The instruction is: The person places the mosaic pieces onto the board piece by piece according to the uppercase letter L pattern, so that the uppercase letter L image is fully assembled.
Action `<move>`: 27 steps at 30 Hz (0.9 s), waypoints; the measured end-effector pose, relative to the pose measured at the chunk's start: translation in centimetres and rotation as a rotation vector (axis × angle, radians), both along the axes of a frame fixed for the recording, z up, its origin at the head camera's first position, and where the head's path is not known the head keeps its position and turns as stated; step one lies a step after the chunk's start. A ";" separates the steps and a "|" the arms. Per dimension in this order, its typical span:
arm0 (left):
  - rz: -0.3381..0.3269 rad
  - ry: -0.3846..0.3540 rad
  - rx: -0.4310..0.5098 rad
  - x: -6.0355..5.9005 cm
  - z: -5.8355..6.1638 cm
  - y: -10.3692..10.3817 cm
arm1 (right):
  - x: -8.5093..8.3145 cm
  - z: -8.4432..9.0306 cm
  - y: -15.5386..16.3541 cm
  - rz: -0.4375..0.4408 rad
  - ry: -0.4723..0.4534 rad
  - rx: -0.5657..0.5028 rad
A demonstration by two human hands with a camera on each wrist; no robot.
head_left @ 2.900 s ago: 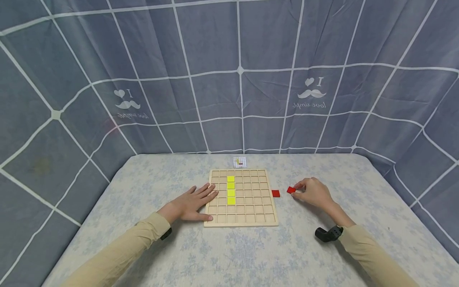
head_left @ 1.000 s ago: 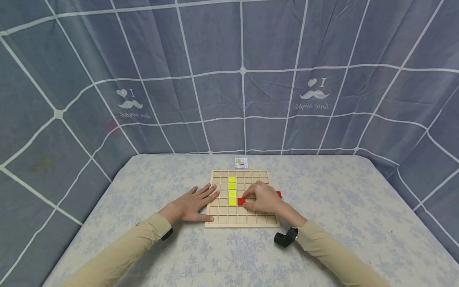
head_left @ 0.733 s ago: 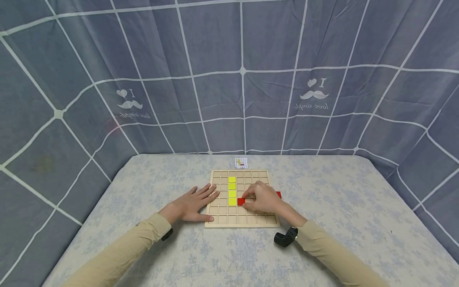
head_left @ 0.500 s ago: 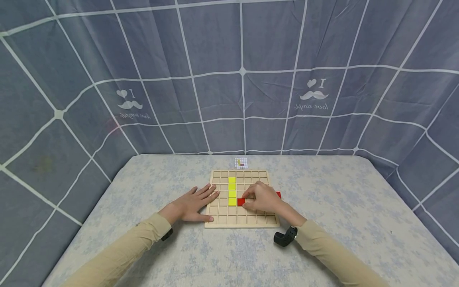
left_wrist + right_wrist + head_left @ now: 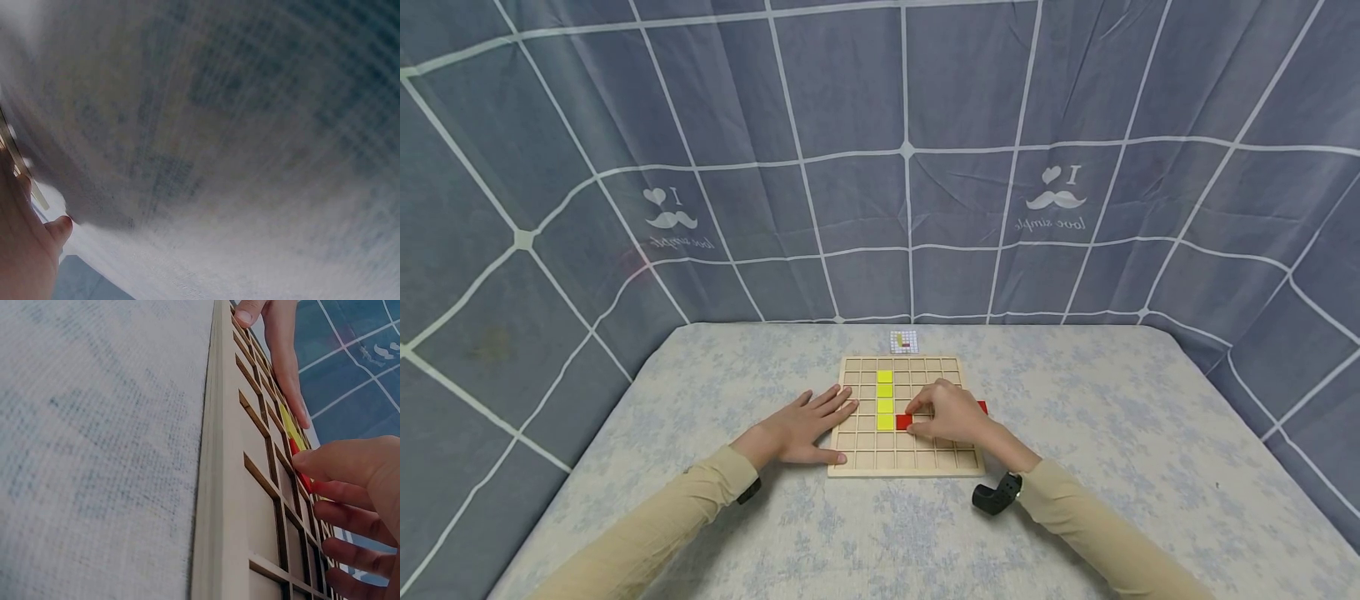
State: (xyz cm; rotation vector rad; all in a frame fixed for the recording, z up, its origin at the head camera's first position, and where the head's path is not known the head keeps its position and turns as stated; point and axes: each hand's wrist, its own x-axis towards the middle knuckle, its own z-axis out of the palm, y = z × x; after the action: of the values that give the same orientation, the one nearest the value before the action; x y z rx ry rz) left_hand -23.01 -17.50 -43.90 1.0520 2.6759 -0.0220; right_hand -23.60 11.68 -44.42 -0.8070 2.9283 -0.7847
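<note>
A wooden grid board (image 5: 865, 460) lies flat on the table, with yellow square tiles (image 5: 885, 392) stacked in one column. My right hand (image 5: 951, 412) pinches a red square tile (image 5: 903, 422) between thumb and index finger, at the cell just right of the lowest yellow tile. In the right wrist view the thumb and fingertip meet at the red tile (image 5: 295, 447), partly covered. Spread flat, my left hand (image 5: 808, 425) rests on the board's left edge. Another red tile (image 5: 982, 406) shows beyond the board's right side, mostly hidden behind my right hand.
Behind the board lies a small card (image 5: 904, 342) printed with a grid and a yellow and red pattern. A pale floral cloth covers the table (image 5: 760, 358). Blue checked curtains (image 5: 865, 200) stand around its back and sides.
Since the earliest frame, my right hand has carried the red tile leftward from the table onto the board beside the yellow column. It has barely moved in the last second. My left hand stays put.
</note>
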 end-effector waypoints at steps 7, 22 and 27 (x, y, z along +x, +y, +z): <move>0.000 -0.003 0.007 0.1 0.1 -0.1 | -0.2 0.7 1.7 -0.023 0.041 -0.040; 0.010 -0.007 0.000 0.1 0.0 0.0 | -1.1 2.1 7.7 -0.165 0.057 -0.050; 0.019 -0.008 -0.003 0.1 0.1 0.1 | -1.1 1.4 9.6 -0.160 0.036 -0.041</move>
State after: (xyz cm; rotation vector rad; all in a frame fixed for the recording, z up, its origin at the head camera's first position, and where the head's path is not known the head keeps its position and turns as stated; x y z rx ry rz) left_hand -22.87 -17.38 -43.80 1.0240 2.6770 -0.0181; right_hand -24.66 21.33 -43.00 -0.6004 3.0488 -0.8507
